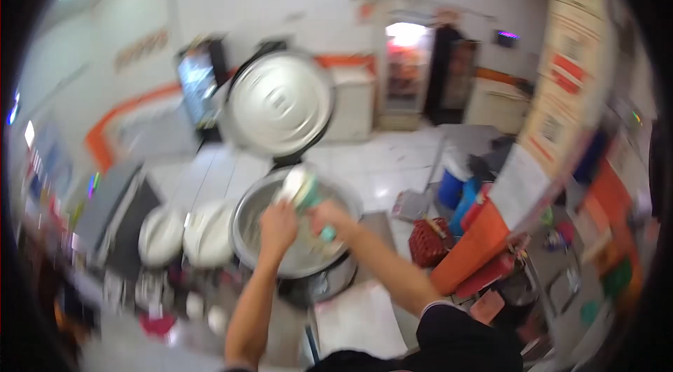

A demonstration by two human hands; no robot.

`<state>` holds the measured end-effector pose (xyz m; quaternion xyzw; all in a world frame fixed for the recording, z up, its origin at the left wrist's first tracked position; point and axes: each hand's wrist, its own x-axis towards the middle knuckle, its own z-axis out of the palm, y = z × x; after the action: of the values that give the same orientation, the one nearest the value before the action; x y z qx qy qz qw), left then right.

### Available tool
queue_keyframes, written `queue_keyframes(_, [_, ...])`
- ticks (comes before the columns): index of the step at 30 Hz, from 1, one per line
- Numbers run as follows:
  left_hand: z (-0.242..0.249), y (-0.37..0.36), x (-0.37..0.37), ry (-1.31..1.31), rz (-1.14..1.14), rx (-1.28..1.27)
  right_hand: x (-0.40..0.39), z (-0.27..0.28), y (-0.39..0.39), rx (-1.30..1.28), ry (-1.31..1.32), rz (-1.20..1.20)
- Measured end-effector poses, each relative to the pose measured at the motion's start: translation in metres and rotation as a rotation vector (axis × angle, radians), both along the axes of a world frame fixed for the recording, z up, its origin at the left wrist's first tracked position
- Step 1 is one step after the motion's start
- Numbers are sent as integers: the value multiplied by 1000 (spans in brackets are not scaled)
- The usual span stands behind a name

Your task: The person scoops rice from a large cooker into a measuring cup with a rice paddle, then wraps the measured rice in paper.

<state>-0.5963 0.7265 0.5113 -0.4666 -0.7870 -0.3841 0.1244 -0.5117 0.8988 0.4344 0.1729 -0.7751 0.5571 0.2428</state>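
Note:
My left hand (279, 223) is closed over a large metal pot (242, 232), right at a blurred pale thing (294, 181) that rises above the fingers. Beside it my right hand (332, 219) is closed around a teal-handled utensil (327, 234); teal shows both above and below the fist. The utensil's head overlaps the pale thing, and motion blur hides its shape. The pot looks like a big rice cooker, its round silvery lid (280, 102) raised upright at the back. Pale contents show inside the pot, below both hands.
Two white-lidded containers (209, 234) stand left of the pot. A white board or sheet (361, 323) lies in front of me. On the right are a red basket (429, 242), an orange panel (471, 249) and a tall printed sign (561, 85). Glass-door fridges (404, 67) stand along the far wall.

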Motion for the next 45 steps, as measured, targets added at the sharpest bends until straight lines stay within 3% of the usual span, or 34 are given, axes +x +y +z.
queue_keyframes(2, [-7,-9,19,-69,51,85,-4,27,-28,-779,-596,-251])
queue_keyframes(3, [-21,-9,11,-122,3,194,8,58,-44,-1196,-648,-182])
queue_keyframes(6, [-27,-7,0,-186,-99,257,6,59,-49,-1252,-623,-189])
queue_keyframes(9, [-18,-8,4,-260,-9,287,9,58,-50,-1265,-653,-174])
queue_keyframes(11, [-6,-15,-6,-320,131,-20,15,57,-49,-1355,-667,-97])
queue_keyframes(12, [-29,-14,-30,-328,111,-101,20,58,-49,-1356,-666,-104])
queue_keyframes(15, [-40,-23,-35,-245,54,-62,37,66,-47,-1380,-593,41])
queue_keyframes(16, [-28,-32,-31,-324,112,-255,47,69,-48,-1395,-643,73])
queue_keyframes(18, [-25,-41,-24,1,310,-435,76,76,-56,-1401,-610,143])
queue_keyframes(23, [22,-96,83,47,148,379,168,48,-96,-1366,-489,360])
queue_keyframes(25, [-22,-120,118,126,30,479,210,4,-116,-1372,-341,666])
queue_keyframes(27, [-89,-137,157,-41,-171,336,260,-36,-143,-1569,-357,366])
queue_keyframes(29, [-131,-144,186,-621,-446,-139,295,-80,-161,-1562,-309,378])
queue_keyframes(31, [-240,-154,202,-536,-587,-324,309,-115,-174,-1718,-317,343])
queue_keyframes(33, [-256,-158,213,-407,-411,-385,335,-133,-192,-1883,-315,266])
queue_keyframes(34, [-262,-161,213,-350,-347,-604,337,-142,-193,-1970,-354,165])
queue_keyframes(35, [-260,-165,214,-367,-348,-614,340,-147,-195,-2052,-398,58])
queue_keyframes(37, [-255,-166,210,-269,-243,-764,331,-132,-195,-2010,-449,-22])
queue_keyframes(39, [-262,-169,214,-280,-220,-832,314,-105,-198,-1503,-415,-337])
queue_keyframes(40, [-260,-169,217,-277,-196,-831,307,-98,-200,-1513,-430,-332])
queue_keyframes(42, [-260,-171,227,-281,-170,-840,299,-92,-201,-765,-386,-767])
queue_keyframes(43, [-261,-170,233,-288,-145,-833,301,-103,-200,-769,-393,-762])
queue_keyframes(45, [-262,-169,237,-297,-110,-824,306,-143,-198,-2,-260,-944])
